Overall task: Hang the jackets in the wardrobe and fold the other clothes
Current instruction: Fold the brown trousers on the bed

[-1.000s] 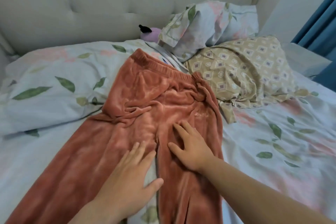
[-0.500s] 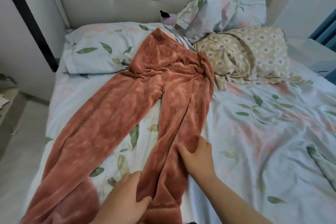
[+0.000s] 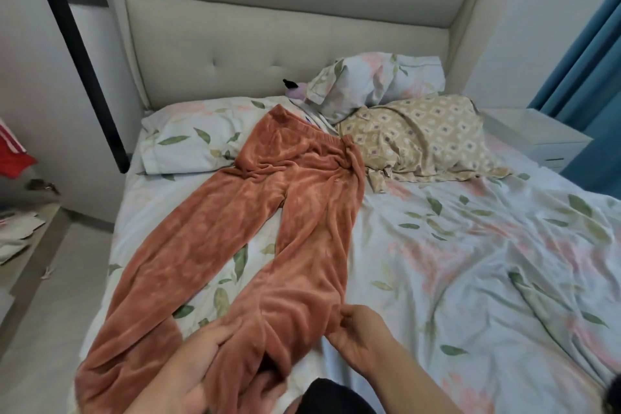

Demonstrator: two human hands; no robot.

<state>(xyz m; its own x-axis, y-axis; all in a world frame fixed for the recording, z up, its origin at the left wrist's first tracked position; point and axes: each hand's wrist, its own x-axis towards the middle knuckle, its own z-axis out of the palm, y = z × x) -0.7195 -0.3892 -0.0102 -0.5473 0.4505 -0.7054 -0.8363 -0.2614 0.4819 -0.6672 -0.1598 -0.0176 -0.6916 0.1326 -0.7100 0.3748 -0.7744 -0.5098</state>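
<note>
Both hands hold the trousers [image 3: 268, 228] by one leg's cuff at the bed [image 3: 470, 262]'s near edge, the left hand [image 3: 188, 366] gripping its left side and the right hand [image 3: 363, 343] pinching its right. The trousers run lengthwise away to the waistband [image 3: 312, 131] by the pillow [image 3: 188, 141]. The free leg lies leftward.

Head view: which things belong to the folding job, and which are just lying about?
Job: rust trousers, gripped by left hand and right hand; beige patterned cloth, possibly clothing.
Lying about: floral pillows, purple toy, bedside cabinet, red fabric at left.
</note>
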